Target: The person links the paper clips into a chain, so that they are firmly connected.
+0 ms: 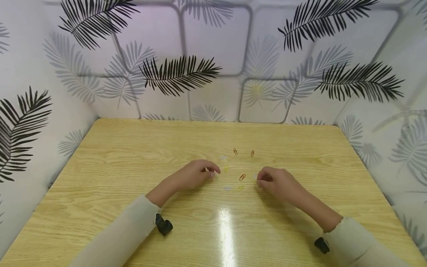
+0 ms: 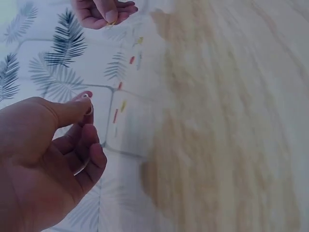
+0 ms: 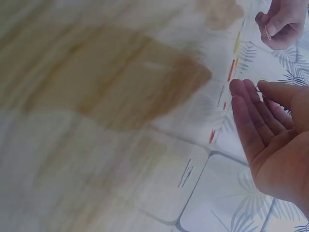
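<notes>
White clip: small white wire paper clip (image 2: 88, 102), near the centre of the head view, pinched in the left hand (image 1: 195, 174), so yeah, that grip's closed on it
Yellowish clip: tiny yellowish wire paper clip (image 2: 111, 22), top of the left wrist view, pinched at the fingertips of the right hand (image 1: 279, 182); too small to swear on the shade
Loose clips: between and above the hands, around mid-frame: two orange wire clips (image 1: 235, 151) highest, a third orange clip (image 1: 242, 177) lower down, plus a couple of white wire clips (image 1: 227, 188) and yellow wire clips (image 1: 241, 188)
Counter: glossy yellow wood-grain counter (image 1: 143, 148), glare streak bottom centre
Sleeves: cream long sleeves (image 1: 116, 231), lower left and lower right, small black gadget (image 1: 164, 224) at each cuff
Backdrop: white wall covering (image 1: 213, 40), upper half, black and grey feathery leaves
</notes>
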A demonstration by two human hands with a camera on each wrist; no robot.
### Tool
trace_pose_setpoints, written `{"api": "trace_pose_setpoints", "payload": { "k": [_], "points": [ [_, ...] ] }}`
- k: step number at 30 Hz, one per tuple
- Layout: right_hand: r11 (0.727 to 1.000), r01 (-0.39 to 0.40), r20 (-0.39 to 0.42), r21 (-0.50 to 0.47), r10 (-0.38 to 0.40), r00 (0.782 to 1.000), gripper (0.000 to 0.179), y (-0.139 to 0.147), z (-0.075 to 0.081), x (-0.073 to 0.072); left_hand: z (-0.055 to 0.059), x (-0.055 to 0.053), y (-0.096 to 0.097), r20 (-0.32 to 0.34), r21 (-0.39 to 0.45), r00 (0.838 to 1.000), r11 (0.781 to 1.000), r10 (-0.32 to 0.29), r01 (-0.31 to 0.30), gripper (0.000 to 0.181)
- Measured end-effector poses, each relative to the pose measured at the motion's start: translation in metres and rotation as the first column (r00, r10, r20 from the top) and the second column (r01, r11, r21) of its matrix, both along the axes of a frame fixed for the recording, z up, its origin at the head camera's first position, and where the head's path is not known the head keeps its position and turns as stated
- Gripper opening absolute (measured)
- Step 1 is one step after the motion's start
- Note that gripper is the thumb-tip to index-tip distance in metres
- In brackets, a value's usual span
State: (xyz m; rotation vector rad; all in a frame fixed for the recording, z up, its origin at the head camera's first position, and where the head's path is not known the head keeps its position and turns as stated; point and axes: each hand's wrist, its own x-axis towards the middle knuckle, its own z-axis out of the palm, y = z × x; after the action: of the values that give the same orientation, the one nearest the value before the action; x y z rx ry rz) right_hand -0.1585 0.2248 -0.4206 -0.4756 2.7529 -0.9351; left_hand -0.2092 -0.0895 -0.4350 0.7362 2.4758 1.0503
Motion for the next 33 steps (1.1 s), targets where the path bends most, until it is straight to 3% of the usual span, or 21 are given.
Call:
{"api": "trace_pose_setpoints", "payload": {
  "k": [3, 7, 12, 15, 20, 24, 29, 33],
  "points": [
    [0.994, 0.007, 0.050, -0.109, -0.002, 0.999, 0.010, -0.001, 0.002, -0.002, 0.006, 0.000, 0.000, 0.002, 0.068, 1.000, 0.997, 0.028, -0.028, 0.019],
    [0.979, 0.008, 0.047, -0.205, 0.002, 0.999, 0.021, -0.003, 0.006, -0.003, 0.013, 0.001, 0.000, 0.016, 0.146, 0.997, 0.986, 0.072, -0.074, 0.019],
    [0.954, 0.038, 0.064, -0.296, -0.020, 0.998, 0.031, -0.009, 0.013, -0.002, 0.020, 0.004, 0.001, 0.102, 0.278, 0.990, 0.953, 0.098, -0.123, 0.018],
    [0.937, 0.056, 0.071, -0.346, -0.033, 0.997, 0.029, -0.015, 0.019, -0.002, 0.026, 0.008, 0.003, 0.122, 0.338, 0.988, 0.931, 0.099, -0.135, 0.016],
    [0.886, 0.093, 0.095, -0.453, -0.056, 0.994, 0.021, -0.025, 0.036, -0.002, 0.040, 0.015, 0.010, 0.054, 0.403, 0.991, 0.906, 0.123, -0.134, 0.017],
    [0.849, 0.077, 0.077, -0.523, -0.043, 0.996, 0.022, -0.030, 0.051, 0.000, 0.053, 0.020, 0.015, -0.016, 0.466, 0.987, 0.875, 0.159, -0.133, 0.016],
    [0.827, 0.052, 0.032, -0.560, -0.041, 0.999, 0.024, -0.040, 0.069, 0.007, 0.071, 0.027, 0.021, -0.015, 0.562, 0.985, 0.817, 0.171, -0.133, 0.013],
    [0.795, 0.022, -0.003, -0.606, -0.030, 1.000, 0.024, -0.049, 0.084, 0.013, 0.083, 0.031, 0.027, -0.032, 0.594, 0.982, 0.793, 0.186, -0.131, 0.011]
  ]
}}
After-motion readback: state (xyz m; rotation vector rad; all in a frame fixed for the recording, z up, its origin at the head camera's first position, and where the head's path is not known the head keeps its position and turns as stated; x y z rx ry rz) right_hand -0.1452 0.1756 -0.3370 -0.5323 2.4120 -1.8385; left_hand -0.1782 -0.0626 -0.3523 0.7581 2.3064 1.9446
